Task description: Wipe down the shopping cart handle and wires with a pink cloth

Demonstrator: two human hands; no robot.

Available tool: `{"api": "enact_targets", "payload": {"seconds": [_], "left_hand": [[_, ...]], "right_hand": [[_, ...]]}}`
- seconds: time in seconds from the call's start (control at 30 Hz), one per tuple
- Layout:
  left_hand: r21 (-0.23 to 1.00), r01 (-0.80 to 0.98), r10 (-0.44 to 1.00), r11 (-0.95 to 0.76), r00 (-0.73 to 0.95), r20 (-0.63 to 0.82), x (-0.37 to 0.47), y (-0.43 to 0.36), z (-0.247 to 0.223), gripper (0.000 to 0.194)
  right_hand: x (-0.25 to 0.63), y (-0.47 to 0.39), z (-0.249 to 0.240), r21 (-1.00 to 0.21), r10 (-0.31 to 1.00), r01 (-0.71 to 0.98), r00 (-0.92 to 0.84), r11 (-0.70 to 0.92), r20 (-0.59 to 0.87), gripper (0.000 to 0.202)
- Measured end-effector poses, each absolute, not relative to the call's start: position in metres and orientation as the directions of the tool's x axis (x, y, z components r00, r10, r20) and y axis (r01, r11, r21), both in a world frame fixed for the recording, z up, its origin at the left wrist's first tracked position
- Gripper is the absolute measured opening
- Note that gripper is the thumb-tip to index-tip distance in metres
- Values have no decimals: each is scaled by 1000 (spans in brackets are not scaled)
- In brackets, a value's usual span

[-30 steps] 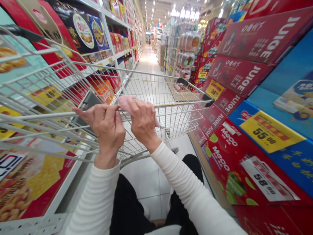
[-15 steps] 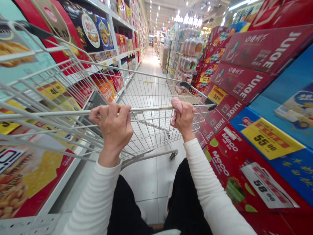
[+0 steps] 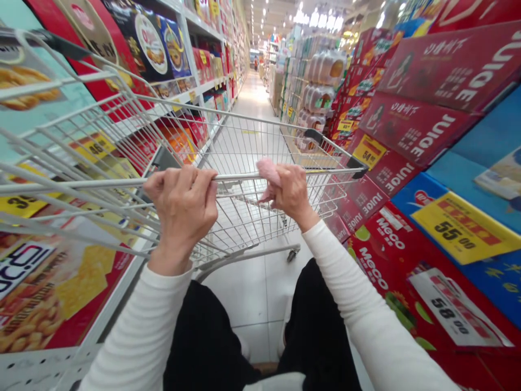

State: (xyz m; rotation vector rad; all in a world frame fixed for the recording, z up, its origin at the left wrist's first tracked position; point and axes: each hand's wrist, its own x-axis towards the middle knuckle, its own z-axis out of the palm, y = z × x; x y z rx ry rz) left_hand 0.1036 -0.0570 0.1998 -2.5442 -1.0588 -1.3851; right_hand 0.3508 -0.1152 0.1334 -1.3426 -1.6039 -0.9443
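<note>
A wire shopping cart [image 3: 244, 130] stands crosswise before me, its near top rail running left to right. My left hand [image 3: 183, 198] is wrapped over that rail, left of the middle. Further right, my right hand [image 3: 291, 190] is closed around a crumpled pink cloth [image 3: 268, 171] and presses it against the same rail. Part of the cloth pokes out above and below the fingers. The fingertips of my left hand are hidden behind the rail. A caster wheel [image 3: 293, 253] shows under the cart's lower frame.
Shelves [image 3: 203, 87] of boxed goods run along the left, close to the cart. On the right, stacked red cartons [image 3: 423, 119] and red drink boxes [image 3: 382, 255] with price signs stand near my arm. The tiled aisle [image 3: 254, 98] stretches ahead between them, with a distant person.
My right hand has slid left along the rail with the pink cloth, closer to my left hand. The left hand keeps its grip, and the view has shifted slightly.
</note>
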Motion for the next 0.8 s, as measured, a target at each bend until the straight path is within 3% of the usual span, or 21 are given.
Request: {"api": "enact_targets", "payload": {"seconds": [0.13,0.27,0.43,0.53,0.7,0.8], "left_hand": [[324,565,560,-759,312,768,94,-50,204,20],[335,561,550,-757,269,791,101,-41,197,21],[303,552,519,-777,287,805,107,-37,190,28],[297,548,517,-782,304,800,105,-37,188,35],[258,558,493,-789,324,807,103,-32,183,40],[248,569,484,-784,312,818,103,-28,181,41]], "right_hand": [[406,-136,122,-48,321,998,36,30,946,31],[380,-137,132,-128,358,991,135,-44,924,37],[284,-106,158,26,500,997,-62,79,864,46],[252,-89,165,58,517,989,-123,139,847,45],[282,-91,151,98,480,983,-163,157,862,46],[324,-105,136,43,384,991,-90,128,919,47]]}}
